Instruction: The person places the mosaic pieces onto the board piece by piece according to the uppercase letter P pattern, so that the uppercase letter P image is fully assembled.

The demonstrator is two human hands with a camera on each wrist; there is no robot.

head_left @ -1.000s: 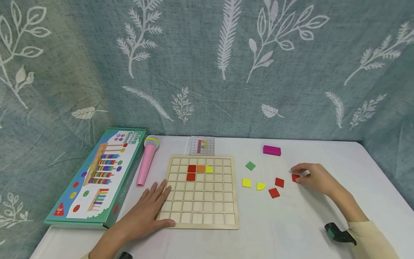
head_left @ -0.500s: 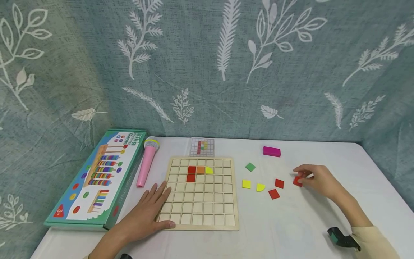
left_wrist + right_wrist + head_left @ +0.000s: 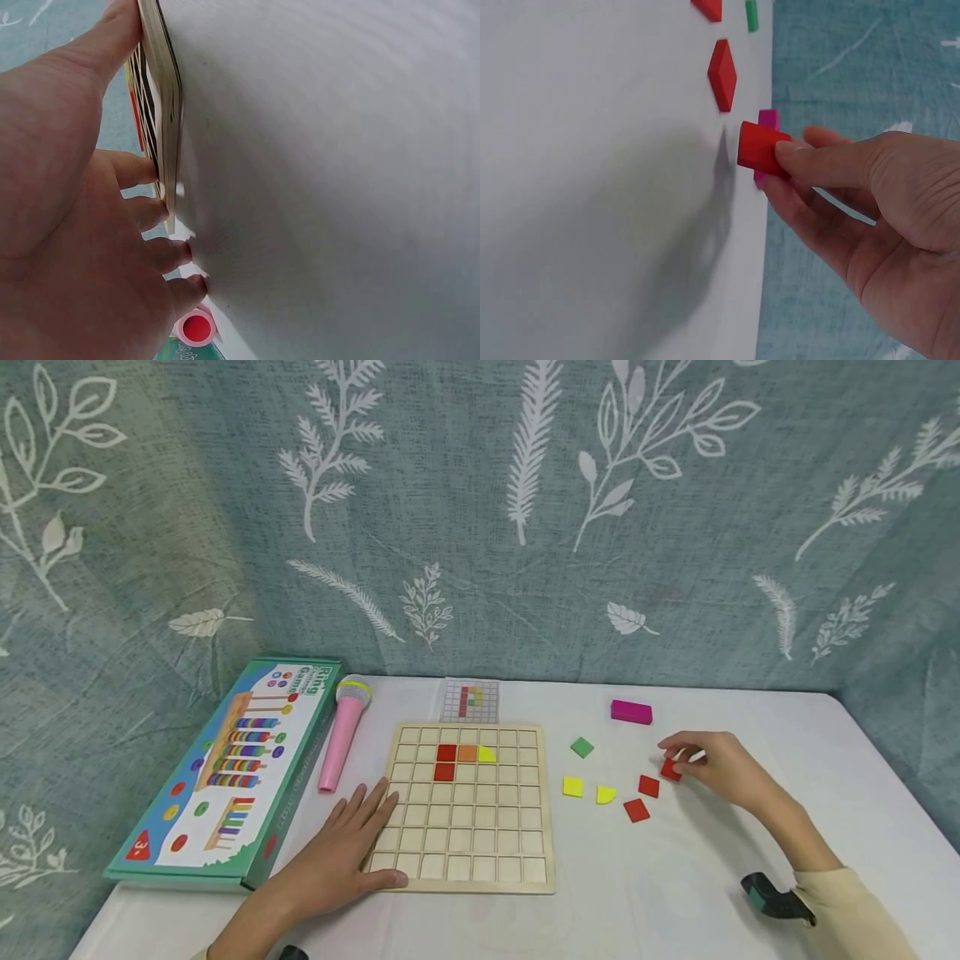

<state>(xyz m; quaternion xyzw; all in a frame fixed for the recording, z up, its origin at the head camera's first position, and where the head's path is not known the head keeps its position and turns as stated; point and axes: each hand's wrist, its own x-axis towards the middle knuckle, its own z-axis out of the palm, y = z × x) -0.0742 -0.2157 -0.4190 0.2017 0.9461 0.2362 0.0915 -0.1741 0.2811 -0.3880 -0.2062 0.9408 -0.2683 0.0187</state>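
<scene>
Above the right of the bench: right hand, thumb and fingertips pinching one red tile. At the board: left hand, fingers straight and spread over its left edge. Handling, as judged: light pinch by the rims, tile kept level, board steadied. Behind the board: grid card, no words legible. Far left: box, lettered "Ring" and "Game", "3" in a red triangle; side lettering unreadable.

Head view bright, even; wrist views dimmer, greyish; soft shadows across white tabletop.
</scene>
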